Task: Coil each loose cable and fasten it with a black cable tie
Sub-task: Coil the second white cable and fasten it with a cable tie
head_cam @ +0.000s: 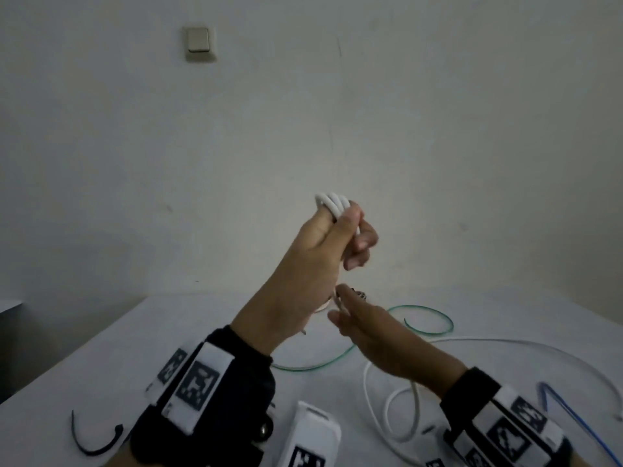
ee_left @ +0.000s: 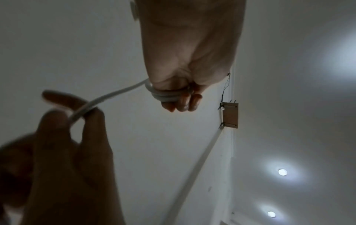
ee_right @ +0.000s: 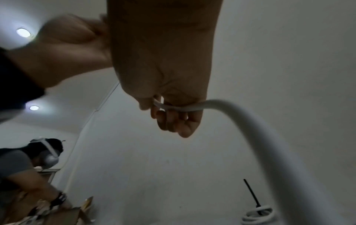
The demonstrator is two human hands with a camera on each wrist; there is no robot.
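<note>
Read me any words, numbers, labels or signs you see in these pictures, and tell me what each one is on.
There is no readable text in any view.
Left wristband: black-and-white square marker patterns, no letters or numbers.
Right wristband: the same kind of marker patterns, no text.
White device at the bottom edge: part of a marker pattern, no text.
Wall switch: blank.
White cable: no print visible.

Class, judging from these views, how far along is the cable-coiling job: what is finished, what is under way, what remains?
Done: one white coil already carries a black tie. In hand: the left hand holds loops of the white cable while the right hand pinches its trailing length, most of it still on the table. Left: the green cable and blue cable lie loose; a black cable tie waits unused.
</note>
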